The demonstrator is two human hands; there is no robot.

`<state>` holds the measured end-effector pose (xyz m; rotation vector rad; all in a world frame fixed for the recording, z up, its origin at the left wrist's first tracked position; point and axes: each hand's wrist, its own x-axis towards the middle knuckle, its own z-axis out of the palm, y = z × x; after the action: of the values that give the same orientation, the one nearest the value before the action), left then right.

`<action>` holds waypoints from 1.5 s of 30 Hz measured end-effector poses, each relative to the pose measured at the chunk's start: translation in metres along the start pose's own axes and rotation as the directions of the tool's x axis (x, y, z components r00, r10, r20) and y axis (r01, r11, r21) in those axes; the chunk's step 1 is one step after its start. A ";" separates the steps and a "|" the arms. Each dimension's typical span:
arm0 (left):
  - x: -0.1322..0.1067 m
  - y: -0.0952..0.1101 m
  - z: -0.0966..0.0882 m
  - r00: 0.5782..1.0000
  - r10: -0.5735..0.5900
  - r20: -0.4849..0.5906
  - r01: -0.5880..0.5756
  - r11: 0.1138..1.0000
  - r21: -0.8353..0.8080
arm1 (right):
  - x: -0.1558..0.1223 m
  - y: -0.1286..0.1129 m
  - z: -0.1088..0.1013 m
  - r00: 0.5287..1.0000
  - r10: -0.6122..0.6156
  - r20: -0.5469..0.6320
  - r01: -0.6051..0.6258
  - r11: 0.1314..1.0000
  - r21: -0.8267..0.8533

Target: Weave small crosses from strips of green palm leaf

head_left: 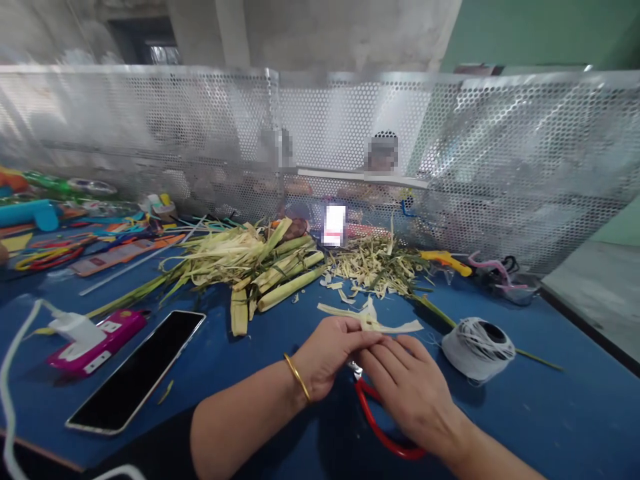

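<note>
Pale plant-leaf strips (371, 319), crossed over one another, are pinched between my hands. My left hand (334, 353), with a gold bangle at its wrist, has thumb and fingers closed on the strips from the left. From the right, my right hand (407, 383) meets it, its fingers bent together at the strips' lower edge. Red-handled scissors (373, 420) lie under my right hand, their blades mostly hidden. Just right of that hand stands a spool of white thread (479, 350).
Leaf stalks (280, 273) and a heap of shredded scraps (383, 267) lie ahead. On the left are a phone (140, 373) and a pink power strip (100, 340) with a white cable. A yellow glue gun (445, 261) lies right, before a perforated metal screen (500, 153); people sit behind it.
</note>
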<state>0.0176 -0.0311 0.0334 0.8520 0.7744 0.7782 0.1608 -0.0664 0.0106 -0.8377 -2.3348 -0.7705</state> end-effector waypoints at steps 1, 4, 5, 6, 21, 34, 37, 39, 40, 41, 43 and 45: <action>0.000 0.001 -0.001 1.000 0.010 0.004 -0.011 1.000 0.013 | -0.001 0.000 0.000 1.000 0.024 -0.015 -0.024 0.999 0.031; 0.000 0.004 -0.005 0.998 0.034 -0.059 -0.032 0.999 0.037 | -0.004 -0.003 -0.002 0.998 0.022 -0.065 -0.015 0.994 0.107; 0.000 0.004 -0.006 0.996 0.038 -0.083 -0.036 0.999 0.031 | -0.005 -0.004 -0.002 0.997 -0.002 -0.083 0.012 0.992 0.124; -0.001 0.004 -0.007 0.994 0.037 -0.102 -0.035 0.999 0.020 | -0.006 -0.006 -0.003 0.995 -0.033 -0.095 0.045 0.990 0.134; 0.002 0.001 -0.016 0.992 0.045 -0.120 -0.033 0.994 0.106 | 0.003 0.021 0.001 0.858 0.423 0.292 -0.510 0.776 0.372; 0.002 0.009 -0.018 0.996 -0.069 -0.056 0.075 0.990 0.122 | 0.010 0.050 -0.013 0.535 0.495 0.684 -0.829 0.149 0.540; 0.001 0.008 -0.015 0.994 -0.113 0.003 0.111 0.985 0.135 | 0.009 0.044 -0.006 0.444 0.537 0.718 -0.821 -0.077 0.566; 0.000 0.005 -0.014 0.991 -0.130 -0.002 0.129 0.974 0.184 | 0.008 0.038 -0.001 0.381 0.516 0.767 -0.777 -0.271 0.568; -0.001 0.004 -0.013 0.991 -0.136 -0.013 0.136 0.968 0.212 | 0.008 0.034 0.002 0.357 0.501 0.789 -0.743 -0.360 0.565; -0.001 0.003 -0.013 0.989 -0.143 -0.019 0.144 0.961 0.236 | 0.007 0.031 0.004 0.335 0.487 0.807 -0.705 -0.438 0.557; -0.002 0.001 -0.011 0.986 -0.163 -0.016 0.161 0.950 0.267 | 0.006 0.025 0.007 0.293 0.477 0.828 -0.647 -0.539 0.539; -0.003 0.000 -0.009 0.985 -0.167 -0.030 0.169 0.941 0.292 | 0.006 0.021 0.010 0.267 0.499 0.824 -0.630 -0.557 0.541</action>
<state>0.0087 -0.0304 0.0299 1.0344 0.9693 0.5192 0.1687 -0.0443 0.0142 -1.2571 -1.0252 1.4845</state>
